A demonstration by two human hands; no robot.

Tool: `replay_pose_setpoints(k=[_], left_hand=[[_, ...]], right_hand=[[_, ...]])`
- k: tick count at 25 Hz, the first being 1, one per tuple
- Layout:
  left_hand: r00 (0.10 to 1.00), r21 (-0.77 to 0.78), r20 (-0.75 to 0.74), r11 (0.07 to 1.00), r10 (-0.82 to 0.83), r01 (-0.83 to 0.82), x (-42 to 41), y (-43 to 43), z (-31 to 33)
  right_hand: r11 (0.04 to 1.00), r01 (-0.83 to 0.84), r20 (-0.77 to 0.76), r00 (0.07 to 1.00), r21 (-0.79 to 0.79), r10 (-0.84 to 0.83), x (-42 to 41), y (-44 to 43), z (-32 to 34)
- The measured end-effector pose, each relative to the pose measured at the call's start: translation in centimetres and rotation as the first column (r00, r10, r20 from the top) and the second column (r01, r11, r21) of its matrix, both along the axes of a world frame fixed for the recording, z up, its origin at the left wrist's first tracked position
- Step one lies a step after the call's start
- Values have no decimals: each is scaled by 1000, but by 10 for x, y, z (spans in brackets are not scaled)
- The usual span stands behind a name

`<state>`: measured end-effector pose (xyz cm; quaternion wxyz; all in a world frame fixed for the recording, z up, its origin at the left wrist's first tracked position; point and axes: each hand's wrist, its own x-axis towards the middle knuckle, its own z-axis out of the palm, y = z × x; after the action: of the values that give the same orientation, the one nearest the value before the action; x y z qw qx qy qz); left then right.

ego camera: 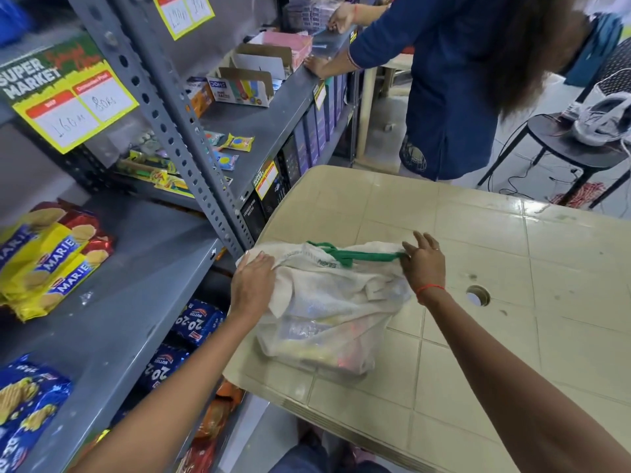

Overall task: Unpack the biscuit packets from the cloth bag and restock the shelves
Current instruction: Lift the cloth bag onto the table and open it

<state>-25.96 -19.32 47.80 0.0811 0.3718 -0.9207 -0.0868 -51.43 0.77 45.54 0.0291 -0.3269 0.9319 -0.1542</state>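
Two hands on cloth bag, left hand gripping its edge, right hand fingers spread flat over green handle

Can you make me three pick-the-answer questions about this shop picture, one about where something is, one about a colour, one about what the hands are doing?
1. Where does the cloth bag lie?
A. on the beige table
B. on the floor
C. on the black stool

2. What colour are the bag's handles?
A. red
B. green
C. blue

3. What are the left hand and right hand doing?
A. hanging free
B. holding a box
C. resting on the bag's top edge

Answers: 1 A, the bag sits on the tabletop; 2 B, the straps are green; 3 C, both hands touch the bag.
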Motion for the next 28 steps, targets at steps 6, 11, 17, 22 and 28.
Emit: replay_pose_setpoints(k=[6,11,17,22,28], left_hand=[[997,8,54,998,-60,60,-65,34,11],[987,27,134,995,87,-92,-62,20,21],[962,79,-72,963,262,-257,8,4,23],[963,-155,-13,952,-269,264,-48,18,19],[786,77,210,811,-582,580,-48,7,23]], right_hand=[[920,-344,-3,937,187,350,44,-50,-2],[987,-143,-113,985,-77,134,10,-37,2],[968,252,36,967,12,-252,-29,1,9],[920,-375,-112,925,-110,364,60,-48,-5],[832,-539,-342,813,-131,472,94,-22,-18]])
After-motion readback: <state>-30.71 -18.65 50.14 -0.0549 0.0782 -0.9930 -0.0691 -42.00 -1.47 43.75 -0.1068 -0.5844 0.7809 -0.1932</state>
